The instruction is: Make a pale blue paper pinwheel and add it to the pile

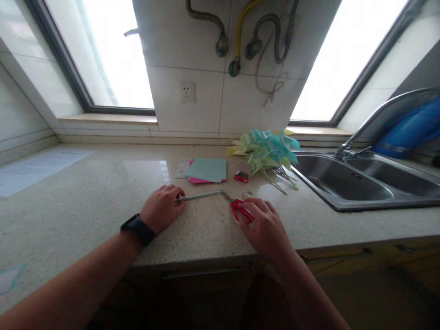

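My left hand [162,207], with a black watch at the wrist, rests on the speckled counter [85,201], its fingers curled on the near end of a metal ruler [201,196] that lies flat. To its right, my right hand [263,224] covers the red handles of a pair of scissors [235,204], whose blades point toward the ruler's far end. A stack of teal and pink paper sheets [206,170] lies just beyond both hands.
A pile of green and teal paper pinwheels on sticks [266,149] sits by the steel double sink [357,183] with its tap at right. A small red box [242,175] and a tape roll [249,194] lie nearby. A printed sheet [34,167] lies far left.
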`<state>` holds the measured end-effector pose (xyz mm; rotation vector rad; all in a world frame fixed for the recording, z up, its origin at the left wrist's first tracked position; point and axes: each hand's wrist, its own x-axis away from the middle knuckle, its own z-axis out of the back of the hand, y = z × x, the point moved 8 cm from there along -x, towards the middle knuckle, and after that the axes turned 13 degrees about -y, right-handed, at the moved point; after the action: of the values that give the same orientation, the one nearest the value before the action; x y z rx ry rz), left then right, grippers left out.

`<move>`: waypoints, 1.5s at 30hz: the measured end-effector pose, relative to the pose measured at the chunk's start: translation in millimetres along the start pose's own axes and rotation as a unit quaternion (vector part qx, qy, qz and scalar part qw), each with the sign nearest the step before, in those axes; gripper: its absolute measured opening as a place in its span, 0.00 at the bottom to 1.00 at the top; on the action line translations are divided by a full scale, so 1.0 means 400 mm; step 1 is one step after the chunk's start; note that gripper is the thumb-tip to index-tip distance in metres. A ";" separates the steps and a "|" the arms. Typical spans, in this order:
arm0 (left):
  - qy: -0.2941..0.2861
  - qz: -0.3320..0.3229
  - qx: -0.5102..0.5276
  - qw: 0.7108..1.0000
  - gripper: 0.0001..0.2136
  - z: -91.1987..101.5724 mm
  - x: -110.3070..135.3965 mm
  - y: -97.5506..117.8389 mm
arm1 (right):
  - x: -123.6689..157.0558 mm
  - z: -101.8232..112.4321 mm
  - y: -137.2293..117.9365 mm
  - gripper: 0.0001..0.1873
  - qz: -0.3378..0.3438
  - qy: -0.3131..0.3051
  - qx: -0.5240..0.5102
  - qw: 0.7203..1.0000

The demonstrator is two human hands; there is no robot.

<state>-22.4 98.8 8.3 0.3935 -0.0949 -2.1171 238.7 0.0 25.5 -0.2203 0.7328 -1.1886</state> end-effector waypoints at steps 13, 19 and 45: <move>-0.007 0.021 0.061 0.998 0.11 -0.009 -0.016 -0.052 | 0.080 0.067 0.143 0.13 -0.067 -0.078 0.150 0.983; -0.026 -0.001 0.101 0.995 0.14 -0.020 -0.023 -0.043 | 0.045 0.085 0.187 0.14 -0.091 -0.077 0.178 0.977; 0.100 0.175 0.409 0.890 0.16 -0.028 -0.007 -0.184 | -0.384 -0.200 0.053 0.19 0.013 -0.179 0.217 0.960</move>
<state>-76.8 142.5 -17.6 1.0020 -0.8888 -1.5772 177.7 163.3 15.9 -0.0544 0.1484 -1.2114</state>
